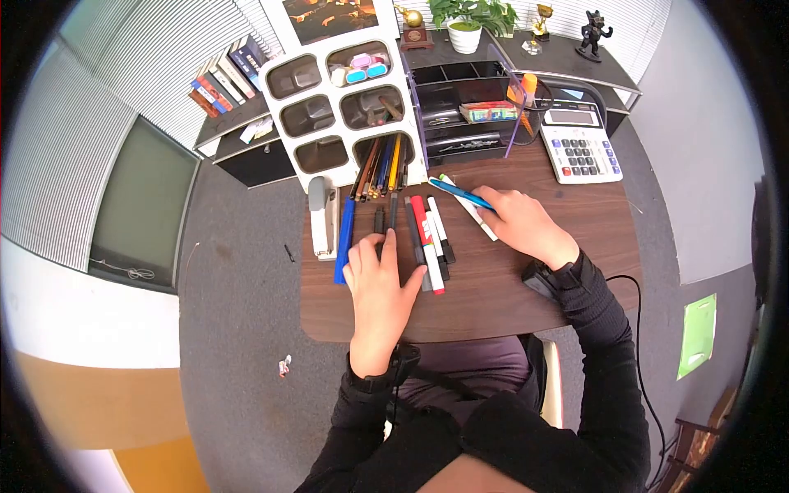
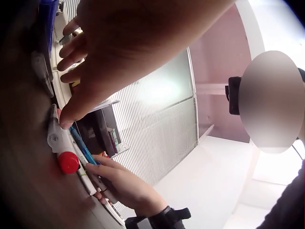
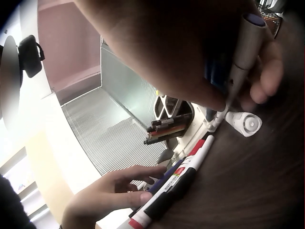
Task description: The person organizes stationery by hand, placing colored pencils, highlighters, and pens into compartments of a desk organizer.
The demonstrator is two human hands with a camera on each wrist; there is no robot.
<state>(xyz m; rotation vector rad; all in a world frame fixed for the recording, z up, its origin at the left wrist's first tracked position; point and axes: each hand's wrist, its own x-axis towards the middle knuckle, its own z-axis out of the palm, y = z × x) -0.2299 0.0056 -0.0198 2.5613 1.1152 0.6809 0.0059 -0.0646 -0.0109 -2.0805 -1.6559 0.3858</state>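
Note:
My left hand rests over the row of pens, fingers loosely bent and thumb spread, gripping nothing. Its fingertips are at a dark pen; its thumb is beside a red and white marker. A blue marker lies left of it. My right hand pinches a blue pen above a white marker with a green end. In the right wrist view a pale marker with a purple end is close to the right fingers; whether they hold it, I cannot tell.
Behind the pens stands a white organizer with pencils in its lower compartment. A stapler lies at the left. Farther right are a black tray rack, a calculator and, by the right wrist, a black object with a cable.

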